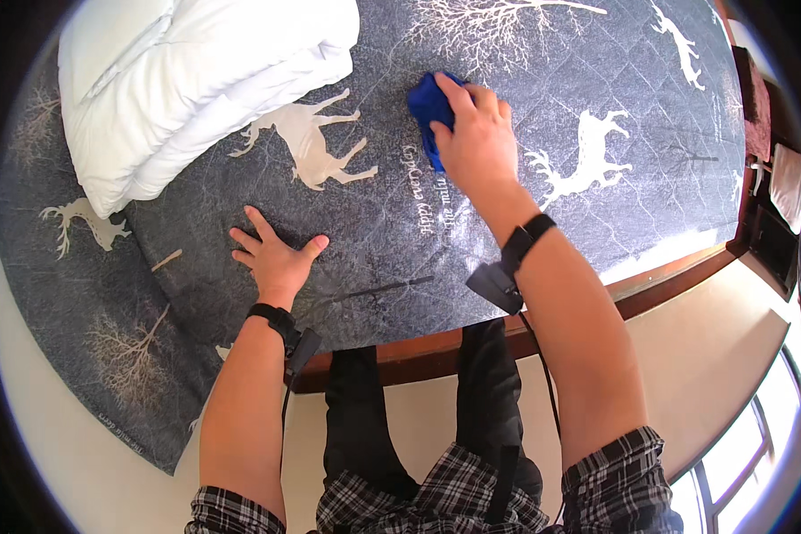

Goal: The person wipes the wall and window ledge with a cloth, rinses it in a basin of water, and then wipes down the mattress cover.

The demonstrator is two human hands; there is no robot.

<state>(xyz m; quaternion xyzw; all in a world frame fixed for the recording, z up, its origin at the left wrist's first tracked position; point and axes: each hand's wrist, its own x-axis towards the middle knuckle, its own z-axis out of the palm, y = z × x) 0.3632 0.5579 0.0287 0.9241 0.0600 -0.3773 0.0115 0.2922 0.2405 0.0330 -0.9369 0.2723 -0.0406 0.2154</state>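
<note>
1. A dark grey bed cover point(356, 218), printed with pale deer and bare trees, fills most of the view; one deer stands at 11 o'clock, another at 2 o'clock.
2. The brown wooden bed edge point(418, 366) curves below it, from 3 o'clock round to 7 o'clock.
3. A thick, folded white quilt point(205, 98) lies on the cover between 10 and 11 o'clock.
4. Black trousers point(360, 418) show at 6 o'clock, the legs standing against the bed edge.
5. The right hand point(479, 142) is at 1 o'clock, its fingers curved over a blue cloth and the thumb against its near side; the fingertips seem to press it down, though the palm's underside is hidden.
6. The left hand point(276, 262), at 9 o'clock, rests on the cover with fingers and thumb spread, gripping nothing.
7. The blue cloth point(425, 105) lies crumpled on the cover near 12 o'clock, partly beneath the right hand.
8. Small black boxes hang from the wrist straps, at 3 o'clock point(494, 287) and 8 o'clock point(303, 350).
</note>
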